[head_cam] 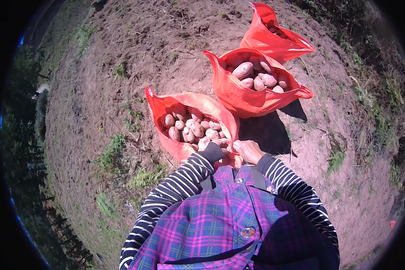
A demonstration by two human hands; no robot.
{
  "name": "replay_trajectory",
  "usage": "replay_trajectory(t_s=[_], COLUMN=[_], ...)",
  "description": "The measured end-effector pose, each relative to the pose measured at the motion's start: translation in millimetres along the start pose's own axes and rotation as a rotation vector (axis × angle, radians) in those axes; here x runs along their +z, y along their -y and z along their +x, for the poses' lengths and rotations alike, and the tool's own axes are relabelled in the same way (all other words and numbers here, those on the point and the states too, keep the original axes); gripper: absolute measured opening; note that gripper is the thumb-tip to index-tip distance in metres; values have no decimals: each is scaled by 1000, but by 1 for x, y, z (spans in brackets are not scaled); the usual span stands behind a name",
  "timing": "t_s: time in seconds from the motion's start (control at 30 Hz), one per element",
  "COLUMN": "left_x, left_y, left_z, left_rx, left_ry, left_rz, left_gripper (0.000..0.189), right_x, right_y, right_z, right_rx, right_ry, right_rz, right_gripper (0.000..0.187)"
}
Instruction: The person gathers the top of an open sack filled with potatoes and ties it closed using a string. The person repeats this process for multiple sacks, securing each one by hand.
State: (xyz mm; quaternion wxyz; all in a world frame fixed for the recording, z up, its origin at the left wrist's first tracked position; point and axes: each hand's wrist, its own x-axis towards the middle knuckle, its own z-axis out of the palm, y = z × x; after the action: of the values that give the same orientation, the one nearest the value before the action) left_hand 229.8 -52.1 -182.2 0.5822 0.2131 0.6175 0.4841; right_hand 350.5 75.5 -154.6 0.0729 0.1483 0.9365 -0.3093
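Note:
Right before me stands an open red-orange woven sack (168, 143), its mouth spread wide and full of pinkish potatoes (195, 128). My right hand (248, 151) pinches the near right edge of the sack's mouth from outside. Close by, my left hand (221, 143) reaches over the near side of the mouth, among the potatoes and the folded rim. My striped cuff and the cloth partly cover it, so its grip is unclear.
A second red sack (253, 104) of larger potatoes stands just beyond, to the right. Behind it is a third red sack (266, 44), also holding potatoes. Weeds (113, 148) grow from the bare soil (98, 84) on the left; brushy vegetation (378, 94) borders the right.

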Motion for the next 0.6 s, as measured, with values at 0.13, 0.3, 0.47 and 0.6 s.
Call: replay_trajectory(t_s=[0.13,0.3,0.47,0.6], left_x=[-7,-40,-75,-67], left_y=[-13,-48,-51,-14], left_z=[-2,-54,-89,-80], left_rx=[145,159,363,277], left_ry=[-178,-184,-330,-290], left_rz=[1113,774,410,728], left_gripper=[18,15,25,50], right_x=[-18,-38,-22,-26], right_y=[16,61,91,73], right_z=[9,28,50,69], right_rx=[-82,-385,-170,-236], right_ry=[28,-129,313,47], right_rz=[-198,278,763,569], right_gripper=[13,22,19,24])
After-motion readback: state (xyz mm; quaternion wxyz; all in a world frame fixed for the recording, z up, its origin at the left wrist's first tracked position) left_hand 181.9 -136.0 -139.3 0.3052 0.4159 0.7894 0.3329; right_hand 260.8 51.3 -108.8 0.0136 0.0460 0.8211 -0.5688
